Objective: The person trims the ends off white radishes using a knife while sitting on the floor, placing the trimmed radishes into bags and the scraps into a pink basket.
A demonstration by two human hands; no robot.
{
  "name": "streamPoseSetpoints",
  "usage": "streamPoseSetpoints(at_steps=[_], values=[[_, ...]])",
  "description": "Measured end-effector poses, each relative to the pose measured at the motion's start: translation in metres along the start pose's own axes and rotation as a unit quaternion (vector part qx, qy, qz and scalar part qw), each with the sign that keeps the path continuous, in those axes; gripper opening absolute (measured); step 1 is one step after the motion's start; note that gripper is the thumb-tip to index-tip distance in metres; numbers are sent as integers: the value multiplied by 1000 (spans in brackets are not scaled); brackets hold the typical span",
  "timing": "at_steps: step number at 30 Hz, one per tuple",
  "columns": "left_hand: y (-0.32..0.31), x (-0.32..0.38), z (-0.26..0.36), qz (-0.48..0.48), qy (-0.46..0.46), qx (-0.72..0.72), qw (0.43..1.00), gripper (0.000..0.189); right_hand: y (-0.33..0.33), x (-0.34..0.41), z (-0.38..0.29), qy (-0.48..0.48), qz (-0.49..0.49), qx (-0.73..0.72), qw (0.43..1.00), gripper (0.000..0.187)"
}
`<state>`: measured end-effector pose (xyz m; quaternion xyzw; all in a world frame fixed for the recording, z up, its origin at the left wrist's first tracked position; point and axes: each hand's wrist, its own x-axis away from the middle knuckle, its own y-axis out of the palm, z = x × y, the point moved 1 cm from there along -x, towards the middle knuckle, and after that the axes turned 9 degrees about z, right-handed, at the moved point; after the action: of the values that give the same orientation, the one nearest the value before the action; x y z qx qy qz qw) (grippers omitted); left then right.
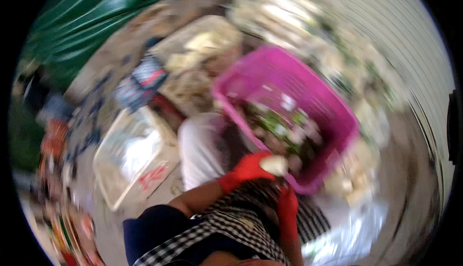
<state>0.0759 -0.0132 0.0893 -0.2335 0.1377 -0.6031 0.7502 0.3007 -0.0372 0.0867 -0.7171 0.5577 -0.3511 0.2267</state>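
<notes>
My left hand (249, 169), in a red glove, grips a pale, rounded piece (274, 165) that looks like a vegetable. Close below it is my right hand (287, 202), also red-gloved, with its fingers drawn in. Something small and dark shows at those fingertips, too blurred to name. Both hands are at the near rim of a pink plastic basket (285, 67), which tilts towards me. Inside the basket lie green and whitish vegetable pieces (285, 128). A black-and-white checked apron (242, 222) covers my lap under the hands.
Left of my knee stands a white plastic crate (155, 157) with red marks. Beyond it are a box with yellowish pieces (202, 45) and a bundled cloth (141, 81). Pale vegetables (282, 12) are heaped behind the basket. Clear plastic sheeting (347, 233) lies at lower right, near a corrugated wall (401, 38).
</notes>
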Motion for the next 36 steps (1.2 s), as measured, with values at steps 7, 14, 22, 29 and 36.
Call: streamPoseSetpoints(at_steps=[7,14,22,29,36], values=[[21,-1,-3,-8,48,35,998,76,-5,-12,6,15,42,104,994,39],[-1,4,-19,-7,81,50,995,78,30,-33,13,-72,0,54,996,36],[-4,33,-41,73,-32,225,971,87,64,-38,59,-42,-10,-328,944,27],[-29,38,-28,96,60,318,941,93,45,-22,71,33,77,-176,981,33],[-28,28,-4,183,74,307,931,91,42,-23,72,53,117,-247,961,35]])
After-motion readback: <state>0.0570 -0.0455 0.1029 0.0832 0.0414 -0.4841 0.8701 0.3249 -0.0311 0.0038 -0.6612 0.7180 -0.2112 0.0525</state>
